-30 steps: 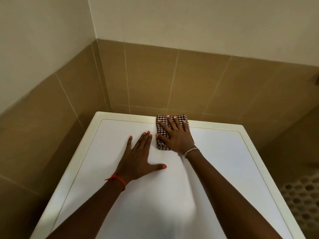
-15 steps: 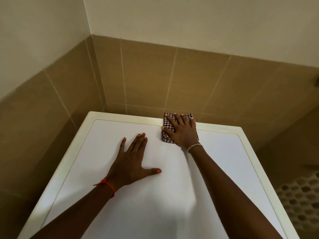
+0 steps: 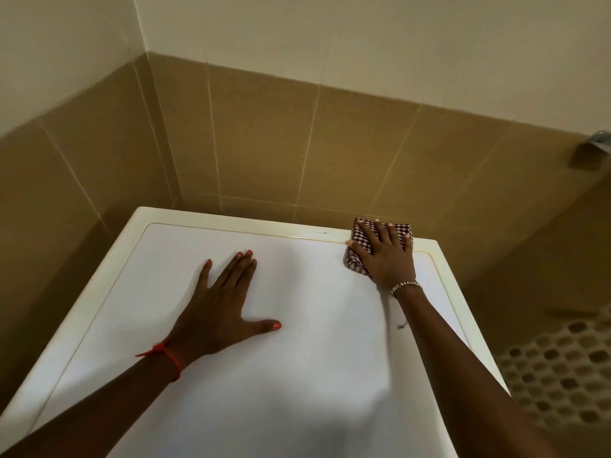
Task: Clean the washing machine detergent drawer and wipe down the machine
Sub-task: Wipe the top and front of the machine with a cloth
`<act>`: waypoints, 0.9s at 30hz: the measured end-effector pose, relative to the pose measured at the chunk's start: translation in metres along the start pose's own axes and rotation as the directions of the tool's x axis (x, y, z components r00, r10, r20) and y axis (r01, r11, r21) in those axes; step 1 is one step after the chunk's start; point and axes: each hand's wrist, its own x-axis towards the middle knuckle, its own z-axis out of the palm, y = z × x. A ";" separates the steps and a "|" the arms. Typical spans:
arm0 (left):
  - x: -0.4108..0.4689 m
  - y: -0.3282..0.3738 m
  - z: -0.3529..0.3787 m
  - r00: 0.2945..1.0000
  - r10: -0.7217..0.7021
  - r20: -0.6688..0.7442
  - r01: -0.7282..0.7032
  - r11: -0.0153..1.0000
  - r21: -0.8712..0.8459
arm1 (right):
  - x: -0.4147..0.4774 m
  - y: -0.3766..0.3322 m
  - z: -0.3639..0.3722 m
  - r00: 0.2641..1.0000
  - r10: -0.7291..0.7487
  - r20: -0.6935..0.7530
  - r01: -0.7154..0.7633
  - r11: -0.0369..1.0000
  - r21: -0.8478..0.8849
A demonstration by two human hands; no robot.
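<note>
On the white washing machine top (image 3: 231, 408), near its back right corner, my folded cloth (image 3: 358, 241), checked dark red and white, overlaps the cream rim. My right hand (image 3: 385, 256) presses flat on it, fingers spread. My left hand (image 3: 221, 309) lies flat, splayed, mid-lid. Brown tiled walls (image 3: 264, 143) surround us.

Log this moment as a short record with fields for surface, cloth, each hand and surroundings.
surface: white washing machine top, cream rim
cloth: folded checked cloth, at the far right corner, overlapping the back rim
right hand: flat on the cloth, pressing it down; beaded bracelet on the wrist
left hand: spread flat on the top, holding nothing; red string on the wrist
surroundings: brown wall tiles behind and to the left
</note>
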 end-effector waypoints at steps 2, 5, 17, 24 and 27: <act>0.000 0.000 -0.001 1.000 0.001 0.013 -0.001 1.000 0.004 | -0.001 -0.001 -0.001 0.998 -0.067 0.013 0.067 0.998 -0.016; 0.001 0.000 -0.001 1.000 0.004 0.003 -0.004 1.000 -0.018 | -0.022 0.011 -0.002 0.968 -0.246 0.055 0.247 0.969 0.000; 0.000 -0.002 0.000 1.000 -0.007 0.007 0.007 1.000 -0.019 | -0.005 0.076 -0.004 0.969 0.239 0.061 -0.237 0.971 -0.030; 0.000 -0.001 -0.002 1.000 -0.005 0.010 0.005 1.000 -0.018 | -0.071 0.085 -0.014 0.994 -0.100 0.046 0.102 0.993 -0.065; -0.001 0.000 -0.002 1.000 -0.007 0.003 0.007 1.000 -0.012 | -0.090 0.094 -0.017 0.998 -0.031 0.048 0.034 0.998 -0.053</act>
